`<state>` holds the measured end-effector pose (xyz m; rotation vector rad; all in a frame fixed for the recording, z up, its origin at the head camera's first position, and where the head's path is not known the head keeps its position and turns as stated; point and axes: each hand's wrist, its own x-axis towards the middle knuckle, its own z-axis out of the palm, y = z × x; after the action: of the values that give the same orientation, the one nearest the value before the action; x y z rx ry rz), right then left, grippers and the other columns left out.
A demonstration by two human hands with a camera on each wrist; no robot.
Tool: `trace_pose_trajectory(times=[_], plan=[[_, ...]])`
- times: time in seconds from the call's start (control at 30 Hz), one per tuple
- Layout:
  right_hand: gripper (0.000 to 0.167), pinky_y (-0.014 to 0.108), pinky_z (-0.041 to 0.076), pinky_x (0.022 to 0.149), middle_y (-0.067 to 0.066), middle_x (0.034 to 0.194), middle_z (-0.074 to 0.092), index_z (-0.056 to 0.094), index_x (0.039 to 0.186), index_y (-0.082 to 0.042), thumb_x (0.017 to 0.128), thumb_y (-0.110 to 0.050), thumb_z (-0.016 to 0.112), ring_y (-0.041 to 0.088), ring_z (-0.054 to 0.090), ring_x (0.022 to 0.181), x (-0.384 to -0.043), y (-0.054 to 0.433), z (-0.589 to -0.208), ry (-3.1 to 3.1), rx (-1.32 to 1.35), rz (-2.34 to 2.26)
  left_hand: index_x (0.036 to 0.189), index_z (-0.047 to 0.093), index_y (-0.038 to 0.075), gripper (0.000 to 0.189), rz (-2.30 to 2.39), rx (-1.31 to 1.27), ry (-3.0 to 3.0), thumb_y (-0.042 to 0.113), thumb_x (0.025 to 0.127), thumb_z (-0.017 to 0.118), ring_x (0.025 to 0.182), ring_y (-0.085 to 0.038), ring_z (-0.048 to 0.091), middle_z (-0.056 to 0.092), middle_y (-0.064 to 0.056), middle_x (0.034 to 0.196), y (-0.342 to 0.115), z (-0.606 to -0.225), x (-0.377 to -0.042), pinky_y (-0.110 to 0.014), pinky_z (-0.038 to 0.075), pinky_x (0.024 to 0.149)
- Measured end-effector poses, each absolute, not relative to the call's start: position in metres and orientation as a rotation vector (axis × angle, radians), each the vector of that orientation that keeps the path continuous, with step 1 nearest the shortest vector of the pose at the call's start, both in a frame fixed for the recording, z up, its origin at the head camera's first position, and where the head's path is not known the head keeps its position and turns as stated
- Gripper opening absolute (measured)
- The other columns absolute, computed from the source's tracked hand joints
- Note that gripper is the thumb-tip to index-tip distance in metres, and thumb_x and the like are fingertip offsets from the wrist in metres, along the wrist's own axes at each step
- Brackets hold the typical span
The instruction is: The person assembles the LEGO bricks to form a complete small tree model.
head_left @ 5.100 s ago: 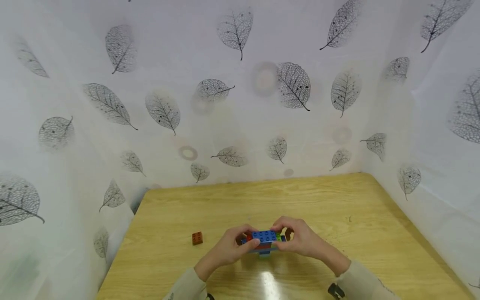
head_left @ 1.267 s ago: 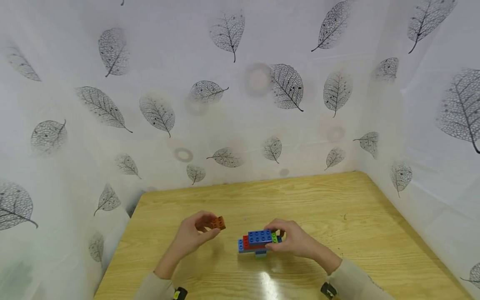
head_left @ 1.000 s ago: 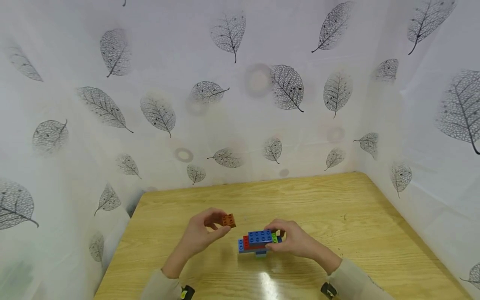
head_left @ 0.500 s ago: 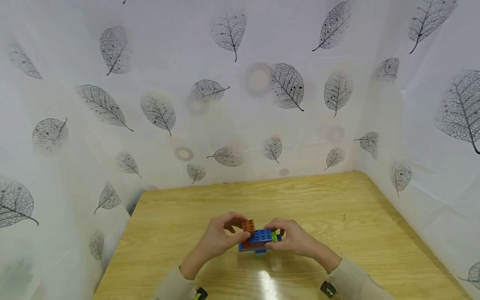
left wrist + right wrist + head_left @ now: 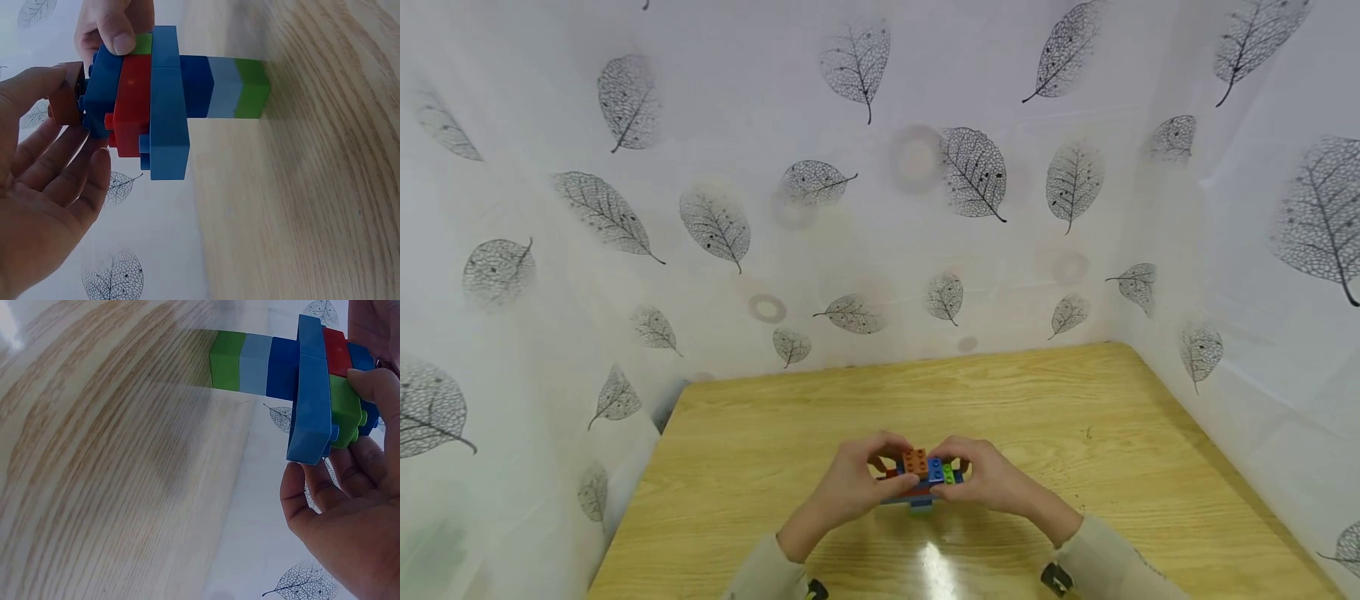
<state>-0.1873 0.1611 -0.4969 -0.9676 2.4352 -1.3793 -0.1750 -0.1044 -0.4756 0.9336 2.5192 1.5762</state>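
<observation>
A stack of toy building bricks stands upright on the table. In the left wrist view its column has a green brick (image 5: 252, 89) at the foot, then light blue and dark blue ones. Across it lie light blue bricks (image 5: 169, 125), topped by a red brick (image 5: 132, 103) beside a light green brick (image 5: 344, 412), with a blue brick (image 5: 936, 469) uppermost. My left hand (image 5: 853, 483) pinches a small orange-brown brick (image 5: 915, 461) on the blue brick's studs. My right hand (image 5: 1000, 479) grips the stack's right end, thumb by the green and blue bricks.
The wood-patterned table (image 5: 1037, 400) extends around the stack, with a bright reflection near its front. White sheeting (image 5: 880, 233) with a leaf print rises behind it and at both sides.
My left hand let go of the stack, picked up the orange-brown brick from the table's left, and carried it right onto the blue brick. My right hand has kept its grip on the stack.
</observation>
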Motion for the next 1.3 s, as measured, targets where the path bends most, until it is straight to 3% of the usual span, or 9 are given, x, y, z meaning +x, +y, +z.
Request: trace_pose_trajectory(times=[0.53,0.77,1.3], plan=[[0.033,0.042,0.053,0.080,-0.007,0.111,0.070,0.071,0.127,-0.027,0.095,-0.031,0.080,0.004,0.063,0.098,-0.188,0.160,-0.499,2.438,-0.990,-1.355,0.119,0.073,0.018,0.027,1.517,0.909,2.537,0.029,0.096,0.080,0.095,-0.013,0.071,0.078,-0.001,0.110,-0.103,-0.477,-0.172,-0.034,0.058,0.076],[0.033,0.035,0.052,0.080,-0.007,0.114,0.070,0.070,0.127,-0.027,0.096,-0.031,0.079,0.005,0.064,0.101,-0.188,0.161,-0.499,2.436,-0.978,-1.356,0.117,0.074,0.019,0.027,1.431,0.861,2.537,0.033,0.095,0.080,0.097,-0.011,0.067,0.076,0.003,0.108,-0.102,-0.471,-0.174,-0.028,0.050,0.075],[0.033,0.038,0.053,0.079,-0.006,0.111,0.071,0.072,0.126,-0.024,0.095,-0.030,0.080,0.009,0.064,0.099,-0.189,0.160,-0.501,2.456,-0.973,-1.362,0.109,0.076,0.018,0.024,1.350,0.776,2.594,0.033,0.092,0.084,0.097,-0.014,0.065,0.076,0.000,0.108,-0.100,-0.465,-0.173,-0.024,0.052,0.072]])
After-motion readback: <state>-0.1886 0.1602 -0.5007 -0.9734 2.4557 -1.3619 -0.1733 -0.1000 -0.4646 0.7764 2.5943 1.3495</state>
